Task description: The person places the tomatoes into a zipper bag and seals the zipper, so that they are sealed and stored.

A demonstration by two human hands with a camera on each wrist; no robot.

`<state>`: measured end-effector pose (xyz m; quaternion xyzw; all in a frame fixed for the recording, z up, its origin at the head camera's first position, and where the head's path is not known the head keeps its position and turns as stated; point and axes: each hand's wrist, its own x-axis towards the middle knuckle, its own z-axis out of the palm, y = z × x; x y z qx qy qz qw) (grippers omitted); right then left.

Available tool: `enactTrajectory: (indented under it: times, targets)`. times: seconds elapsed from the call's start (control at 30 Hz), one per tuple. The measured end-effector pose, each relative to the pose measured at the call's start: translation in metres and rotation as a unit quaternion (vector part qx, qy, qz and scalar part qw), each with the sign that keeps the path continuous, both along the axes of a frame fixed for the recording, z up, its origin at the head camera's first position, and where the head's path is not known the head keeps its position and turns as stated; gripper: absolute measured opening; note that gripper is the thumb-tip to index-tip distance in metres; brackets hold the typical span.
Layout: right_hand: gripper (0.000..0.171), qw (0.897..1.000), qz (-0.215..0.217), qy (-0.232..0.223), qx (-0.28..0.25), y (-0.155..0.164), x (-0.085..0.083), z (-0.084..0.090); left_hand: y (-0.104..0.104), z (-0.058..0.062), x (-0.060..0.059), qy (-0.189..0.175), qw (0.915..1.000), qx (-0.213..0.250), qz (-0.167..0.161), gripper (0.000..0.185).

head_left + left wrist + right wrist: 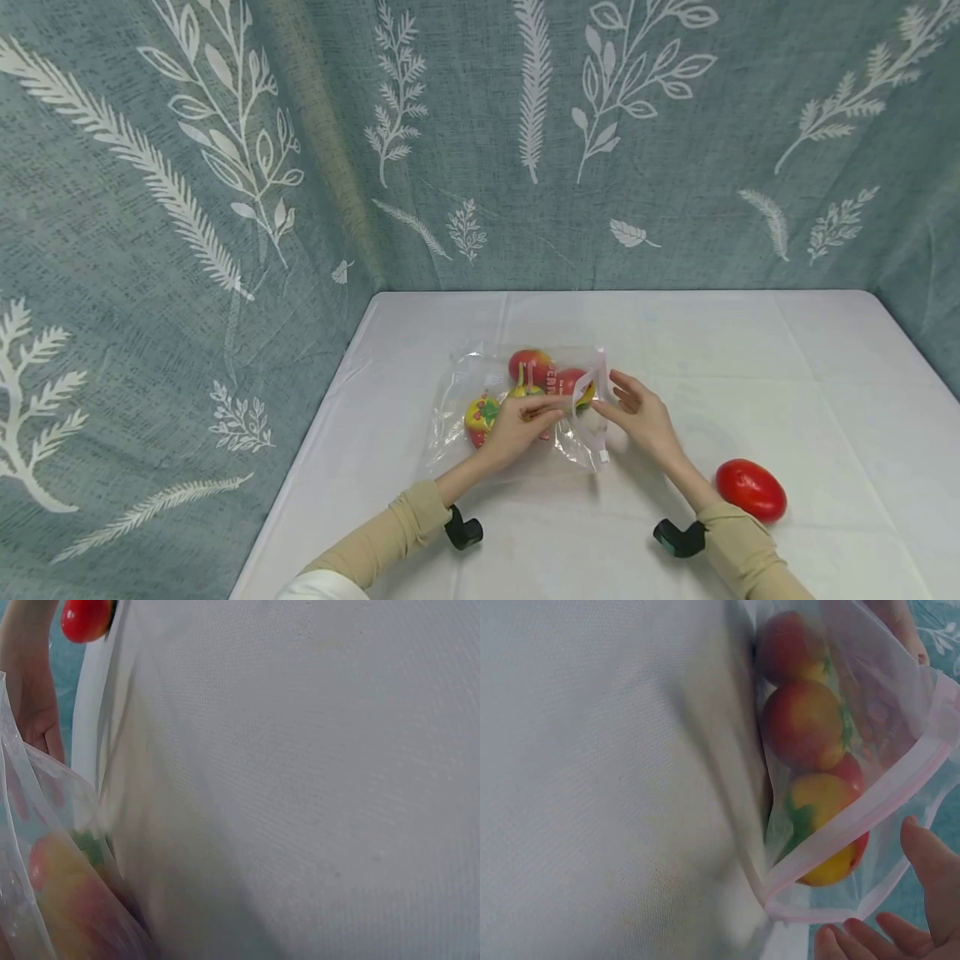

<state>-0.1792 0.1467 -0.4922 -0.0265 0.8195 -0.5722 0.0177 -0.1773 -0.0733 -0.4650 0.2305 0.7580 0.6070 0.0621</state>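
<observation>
Lying flat on the table [750,350], the bag [465,396] sits left of the table's centre, a clear, thin plastic pouch with a pink zip strip [870,814] along its mouth, and it already holds several red-and-yellow fruits [804,724]. It looks limp and slippery, likely to sag and crumple wherever it is lifted, while the fruits give it some weight at the closed end; the stiffer zip strip seems the soundest place to take hold, one side in each hand. The left hand [517,425] rests over the bag near its mouth, fingers curled and apparently pinching the film beside the strip, though the exact grip is too small to tell. The right hand [637,412] is just right of the mouth, fingers loosely spread and relaxed, touching or nearly touching the strip and holding nothing firmly. A loose red fruit [751,490] lies on the table well to the right of the bag, beside the right forearm. Nothing stands between it and the bag except the right arm itself. A leaf-print curtain [480,142] hangs behind the table.
</observation>
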Motion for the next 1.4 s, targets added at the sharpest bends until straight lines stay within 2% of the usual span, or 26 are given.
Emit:
enactTrajectory:
  times: [0.23, 0.5, 0.73, 0.8, 1.0, 1.2, 1.33, 1.4]
  targets:
    - [0.071, 1.0, -0.002, 0.001, 0.011, 0.004, 0.004, 0.003, 0.0, 0.008, 0.003, 0.002, 1.0, -0.006, -0.003, 0.026]
    - [0.07, 1.0, 0.0, 0.016, 0.023, 0.009, 0.008, 0.005, 0.0, 0.008, 0.002, 0.005, 0.9999, -0.008, -0.006, 0.026]
    - [0.07, 0.999, -0.002, 0.013, 0.038, 0.014, 0.015, 0.01, -0.001, -0.016, -0.008, 0.003, 1.0, -0.007, 0.006, 0.027]
    - [0.07, 0.999, -0.002, 0.016, 0.043, 0.017, 0.016, 0.012, -0.001, -0.019, -0.009, 0.0, 1.0, -0.006, 0.007, 0.028]
    - [0.068, 0.998, -0.005, 0.026, 0.054, 0.027, 0.02, 0.021, -0.001, -0.022, -0.009, 0.006, 1.0, -0.001, 0.004, 0.028]
    - [0.07, 0.997, 0.005, 0.027, 0.068, 0.045, 0.022, 0.032, -0.002, -0.024, -0.01, 0.035, 0.9994, 0.007, -0.002, 0.028]
    - [0.068, 0.996, 0.02, 0.039, 0.08, 0.058, 0.022, 0.037, -0.002, -0.023, -0.009, 0.033, 0.9994, 0.007, -0.002, 0.027]
    - [0.068, 0.995, 0.029, 0.038, 0.084, 0.064, 0.022, 0.039, -0.002, -0.022, -0.009, 0.017, 0.9998, 0.007, 0.0, 0.027]
